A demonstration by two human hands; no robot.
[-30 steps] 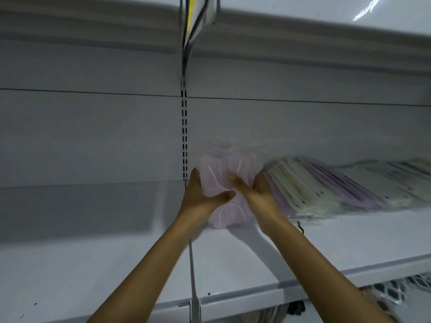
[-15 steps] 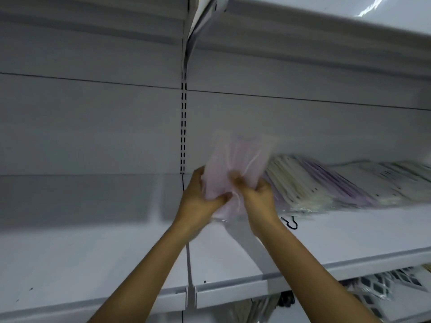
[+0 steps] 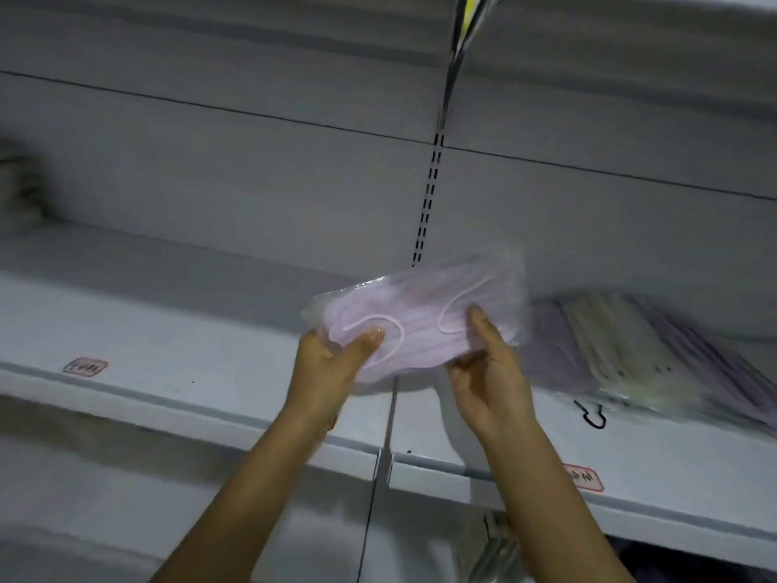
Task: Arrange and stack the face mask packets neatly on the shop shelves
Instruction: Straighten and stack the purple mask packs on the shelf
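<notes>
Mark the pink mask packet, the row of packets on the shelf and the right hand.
pink mask packet (image 3: 424, 313), head view, middle of the wrapper.
row of packets (image 3: 639, 351), head view, top face.
right hand (image 3: 492, 372), head view, palm.

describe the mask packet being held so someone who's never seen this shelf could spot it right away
Start at the white shop shelf and find the slotted upright strip in its back panel. Just below the strip, the pink mask packet is held in the air by the left hand and right hand. Unlike the row of packets lying on the shelf to the right, it is lifted clear.
</notes>
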